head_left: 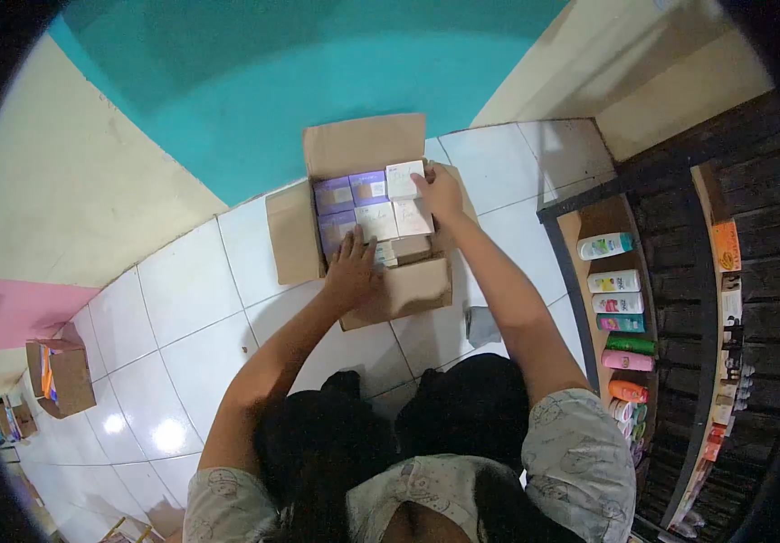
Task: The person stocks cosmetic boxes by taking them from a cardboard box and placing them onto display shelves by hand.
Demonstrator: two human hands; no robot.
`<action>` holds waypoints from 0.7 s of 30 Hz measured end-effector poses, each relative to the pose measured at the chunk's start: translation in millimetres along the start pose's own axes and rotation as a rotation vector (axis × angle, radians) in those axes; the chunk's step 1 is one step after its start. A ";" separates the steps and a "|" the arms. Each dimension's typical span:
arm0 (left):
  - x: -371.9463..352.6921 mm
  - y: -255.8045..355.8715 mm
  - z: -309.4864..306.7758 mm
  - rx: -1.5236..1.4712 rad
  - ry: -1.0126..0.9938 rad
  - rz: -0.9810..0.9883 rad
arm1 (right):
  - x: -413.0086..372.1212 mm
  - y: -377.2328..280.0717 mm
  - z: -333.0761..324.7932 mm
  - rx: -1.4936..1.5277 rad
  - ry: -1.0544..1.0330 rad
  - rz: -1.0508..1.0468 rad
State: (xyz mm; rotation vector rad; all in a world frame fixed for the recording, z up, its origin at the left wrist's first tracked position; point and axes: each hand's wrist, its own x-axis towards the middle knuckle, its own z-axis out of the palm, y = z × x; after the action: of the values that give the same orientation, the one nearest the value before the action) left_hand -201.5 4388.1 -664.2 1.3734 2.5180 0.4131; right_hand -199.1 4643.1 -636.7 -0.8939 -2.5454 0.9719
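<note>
An open cardboard carton [363,145] stands on the tiled floor with its flaps folded out. Inside it sit several small boxes: purple boxes [334,196] on the left and white boxes [375,222] with handwriting on top. My right hand [442,194] is at the carton's right side, with thumb and fingers closed on a white box [404,181] in the far right corner. Fingers spread, my left hand [352,271] rests over the near left part of the carton, its fingertips touching the boxes. A paler box [410,248] lies lower in the near part.
A shelf [580,299] with several bottles [616,303] runs along the right. Another small carton [62,389] stands on the floor at far left. A grey object [480,326] lies by my right knee. The teal wall [318,81] rises behind the carton.
</note>
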 end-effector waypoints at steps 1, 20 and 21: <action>-1.3 2.7 4.5 0.036 0.010 -0.010 | -5.4 -12.4 0.1 -0.124 0.055 -0.052; -6.7 10.8 -8.8 0.019 -0.040 -0.012 | -58.2 -12.3 -5.2 -0.179 0.142 -0.462; -6.2 11.5 -12.6 0.000 -0.051 -0.010 | -65.5 -13.3 -18.6 -0.158 0.116 -0.442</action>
State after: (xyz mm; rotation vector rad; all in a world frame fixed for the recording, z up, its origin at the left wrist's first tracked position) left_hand -193.6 4387.2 -647.9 1.3533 2.4830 0.3708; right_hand -146.2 4603.2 -616.1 -0.3778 -2.5822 0.5753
